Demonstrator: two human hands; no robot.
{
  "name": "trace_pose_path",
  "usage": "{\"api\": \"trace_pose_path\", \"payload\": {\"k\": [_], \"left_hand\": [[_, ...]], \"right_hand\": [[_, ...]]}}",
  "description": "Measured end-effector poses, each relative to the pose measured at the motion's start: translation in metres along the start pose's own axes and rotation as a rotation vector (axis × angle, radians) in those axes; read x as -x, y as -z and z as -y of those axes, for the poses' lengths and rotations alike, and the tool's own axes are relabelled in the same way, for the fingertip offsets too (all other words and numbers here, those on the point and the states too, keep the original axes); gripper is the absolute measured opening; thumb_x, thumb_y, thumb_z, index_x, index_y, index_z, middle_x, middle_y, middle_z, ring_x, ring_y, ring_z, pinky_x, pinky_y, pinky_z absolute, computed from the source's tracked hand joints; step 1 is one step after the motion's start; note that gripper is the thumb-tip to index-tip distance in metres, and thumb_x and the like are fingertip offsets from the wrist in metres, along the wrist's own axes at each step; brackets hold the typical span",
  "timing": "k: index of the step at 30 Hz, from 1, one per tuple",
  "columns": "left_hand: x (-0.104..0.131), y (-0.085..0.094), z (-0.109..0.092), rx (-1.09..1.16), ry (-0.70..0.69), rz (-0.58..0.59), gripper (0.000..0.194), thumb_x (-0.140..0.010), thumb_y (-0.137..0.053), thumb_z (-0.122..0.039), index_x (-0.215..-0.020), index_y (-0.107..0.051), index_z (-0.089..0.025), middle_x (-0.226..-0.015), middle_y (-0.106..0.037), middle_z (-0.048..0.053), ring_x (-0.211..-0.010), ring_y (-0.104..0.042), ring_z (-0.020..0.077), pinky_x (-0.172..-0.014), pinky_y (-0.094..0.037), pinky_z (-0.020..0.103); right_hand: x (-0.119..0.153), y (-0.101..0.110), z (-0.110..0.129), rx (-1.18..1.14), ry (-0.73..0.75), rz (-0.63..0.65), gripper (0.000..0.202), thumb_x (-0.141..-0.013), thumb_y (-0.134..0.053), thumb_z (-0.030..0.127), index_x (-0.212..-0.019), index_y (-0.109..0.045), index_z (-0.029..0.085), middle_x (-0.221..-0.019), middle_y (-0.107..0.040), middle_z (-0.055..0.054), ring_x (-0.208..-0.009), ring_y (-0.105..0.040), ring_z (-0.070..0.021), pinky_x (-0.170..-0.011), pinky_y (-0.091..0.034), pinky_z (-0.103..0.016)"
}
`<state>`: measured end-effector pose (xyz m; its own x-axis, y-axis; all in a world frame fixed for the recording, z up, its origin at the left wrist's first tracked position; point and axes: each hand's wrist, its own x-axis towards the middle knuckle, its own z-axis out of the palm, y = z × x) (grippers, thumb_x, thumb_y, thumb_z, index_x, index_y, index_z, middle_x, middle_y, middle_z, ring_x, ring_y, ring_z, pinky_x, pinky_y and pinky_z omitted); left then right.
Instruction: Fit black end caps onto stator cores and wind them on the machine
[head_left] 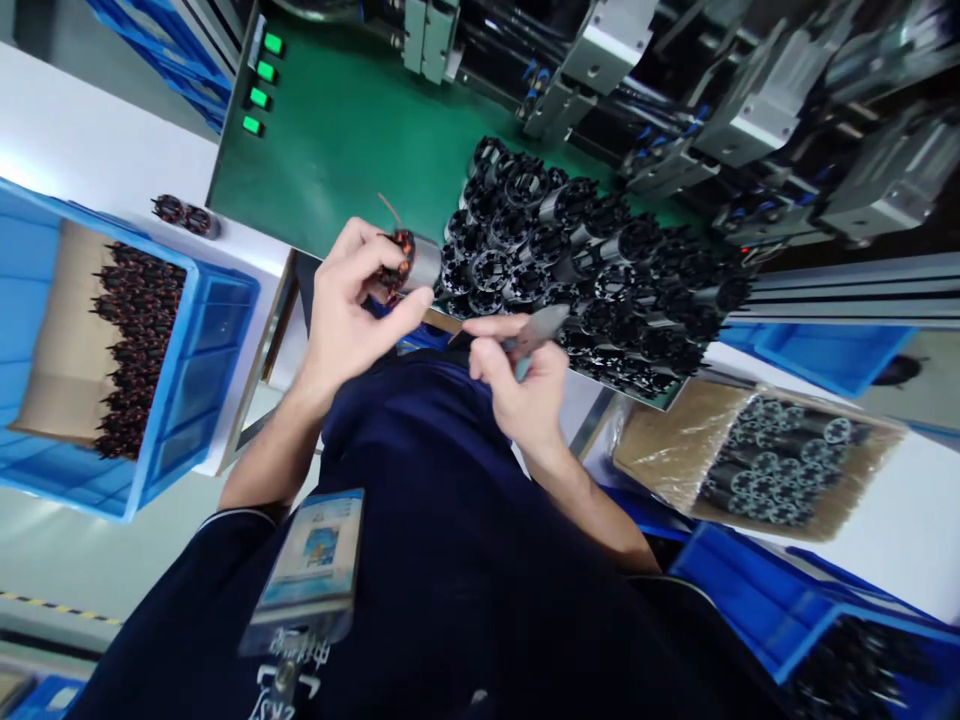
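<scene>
"Wound cylinder [424, 264]: where is it, and what lies around it, from left to right?"

"At far left, a blue crate [214, 330] holds copper-wound parts [139, 340] in stacked rows, an arrangement that probably protects their prongs. Two similar parts [196, 220] stand just outside it. The wound cylinder is in the left hand [352, 310], above the near edge of the green worktop [322, 140]."

"How does each hand hold its object?"

"The left hand is partly curled, fingers over the wound end and thumb below; this grip presumably steadies the piece and leaves its smooth side exposed. The right hand [529, 395] is nearly closed around a small hand tool [544, 325], index finger extended leftward, perhaps for control. Motion blur hides the tool's type."

"And further right?"

"Dark toothed cylinders [570, 240] are heaped on the worktop, seemingly for easy reach. Beyond them, a plastic-lined carton [667, 430] holds greyer cylinders [780, 460] lying closely packed."

"Finally, how does the held piece look?"

"Its right portion is a smooth grey sleeve; its left shows orange-brown windings among dark prongs, partly covered by fingers. One thin copper-coloured wire [389, 208] rises loose from the wound end. Finer detail cannot be told."
</scene>
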<state>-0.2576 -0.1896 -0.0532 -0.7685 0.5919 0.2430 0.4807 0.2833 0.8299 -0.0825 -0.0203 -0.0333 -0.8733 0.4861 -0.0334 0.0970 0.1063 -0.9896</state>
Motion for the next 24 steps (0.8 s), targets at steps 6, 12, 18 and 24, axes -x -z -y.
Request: {"api": "trace_pose_path", "payload": {"k": [6, 12, 18, 24], "left_hand": [[0.023, 0.018, -0.067, 0.251, -0.086, -0.039, 0.033, -0.108, -0.095, -0.049, -0.099, -0.070, -0.029, -0.130, -0.083, 0.007, -0.122, -0.084, 0.0305, -0.105, -0.073, 0.055], [0.027, 0.022, -0.069, 0.052, -0.181, -0.048, 0.021, -0.102, -0.097, -0.038, -0.112, -0.079, -0.035, -0.125, -0.083, 0.006, -0.113, -0.083, 0.0287, -0.088, -0.074, 0.048], [0.036, 0.023, -0.073, -0.032, -0.068, -0.008, 0.023, -0.100, -0.100, -0.044, -0.116, -0.086, -0.037, -0.130, -0.083, 0.006, -0.117, -0.084, 0.0343, -0.106, -0.076, 0.057], [0.034, 0.027, -0.063, -0.094, -0.149, -0.010, 0.030, -0.100, -0.101, -0.041, -0.125, -0.085, -0.038, -0.144, -0.084, 0.007, -0.124, -0.085, 0.0358, -0.100, -0.077, 0.055]], "right_hand": [[-0.012, -0.012, 0.043, 0.004, 0.122, -0.062, 0.035, -0.113, -0.087, 0.065, -0.125, -0.089, 0.033, -0.085, -0.073, 0.000, -0.069, -0.067, -0.0206, -0.068, -0.064, -0.041], [-0.012, -0.020, 0.048, -0.053, 0.110, -0.021, 0.041, -0.113, -0.085, 0.071, -0.114, -0.088, 0.030, -0.096, -0.080, -0.003, -0.076, -0.072, -0.0201, -0.073, -0.070, -0.040], [-0.010, -0.015, 0.045, -0.120, 0.069, -0.014, 0.036, -0.110, -0.092, 0.065, -0.110, -0.088, 0.029, -0.088, -0.074, 0.001, -0.070, -0.062, -0.0150, -0.064, -0.058, -0.032], [-0.018, 0.004, 0.050, -0.248, -0.144, 0.331, 0.043, -0.112, -0.088, 0.065, -0.105, -0.075, 0.025, -0.086, -0.065, 0.002, -0.071, -0.055, -0.0135, -0.065, -0.051, -0.031]]}}
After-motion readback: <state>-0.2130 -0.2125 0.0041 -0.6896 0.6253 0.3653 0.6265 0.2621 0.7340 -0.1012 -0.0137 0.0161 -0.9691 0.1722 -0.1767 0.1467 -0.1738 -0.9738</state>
